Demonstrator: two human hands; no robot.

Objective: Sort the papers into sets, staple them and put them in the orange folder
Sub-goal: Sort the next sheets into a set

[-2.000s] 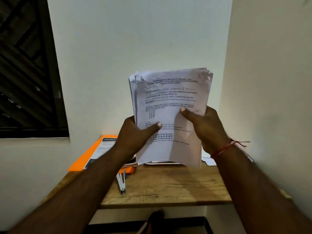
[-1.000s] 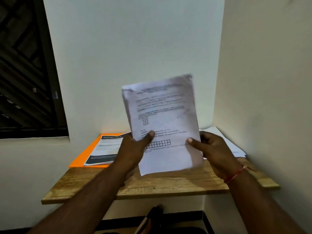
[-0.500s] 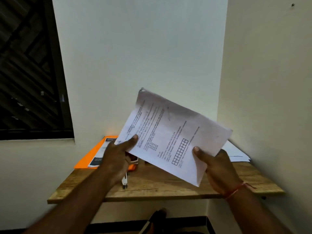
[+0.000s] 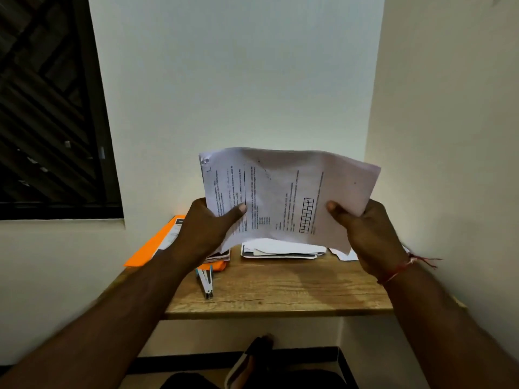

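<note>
Head view: both hands hold a set of papers (image 4: 289,189) up in the air, turned sideways so the printed lines run vertically; the print is too small and blurred to read. The left hand (image 4: 206,228) grips the left edge, thumb (image 4: 238,209) pressed across the front. The right hand (image 4: 369,234) grips the lower right corner, thumb (image 4: 335,208) likewise on the front. The other fingers of both hands are hidden behind the sheets, so how they lie cannot be told.

Below and behind the left thumb, the orange folder (image 4: 148,247) lies on the wooden table (image 4: 280,290), largely covered by the left wrist and by printed sheets on top of it. A stapler (image 4: 206,282) lies just below the left hand, beside the folder's near corner. Between the two thumbs and lower, a loose pile of sheets (image 4: 280,250) rests on the table, its far part hidden by the held papers. Under the right hand only a corner of another sheet (image 4: 344,254) shows. A red thread (image 4: 401,269) circles the right wrist.
</note>
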